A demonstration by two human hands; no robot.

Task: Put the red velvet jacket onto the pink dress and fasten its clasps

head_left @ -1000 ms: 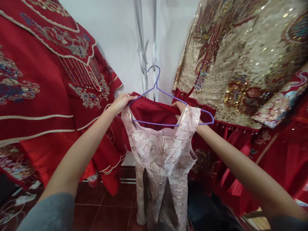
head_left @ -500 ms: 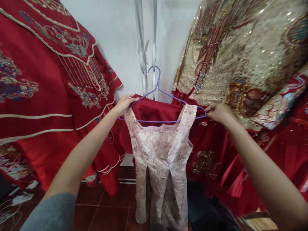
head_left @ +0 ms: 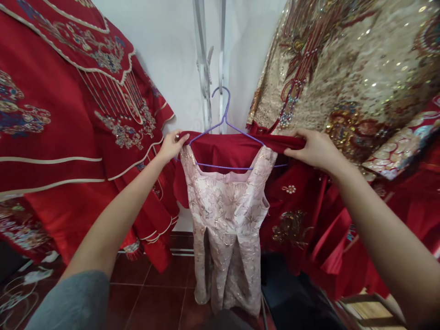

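Note:
A pale pink floral dress [head_left: 227,206] hangs by its wide straps on a purple wire hanger [head_left: 225,117], whose hook is at a white metal post. Behind the dress's neckline stretches a dark red garment [head_left: 223,149], its upper edge spread sideways along the hanger. My left hand [head_left: 172,145] pinches that red edge near the left shoulder of the hanger. On the other side, my right hand [head_left: 314,150] grips the red garment between thumb and fingers, just beyond the hanger's right end. Red cloth partly covers both hanger ends.
A red embroidered jacket [head_left: 82,137] with beaded fringe hangs at left. To the right are a gold sequined garment [head_left: 343,78] and red skirts [head_left: 337,238]. White metal posts [head_left: 222,46] stand by the wall. A black object [head_left: 295,293] and white cables [head_left: 20,298] lie low, over red floor tiles.
My right hand has shifted from the hanger's right tip to a grip on the red garment, whose edge is now raised and drawn out to the right. My left hand still pinches its side.

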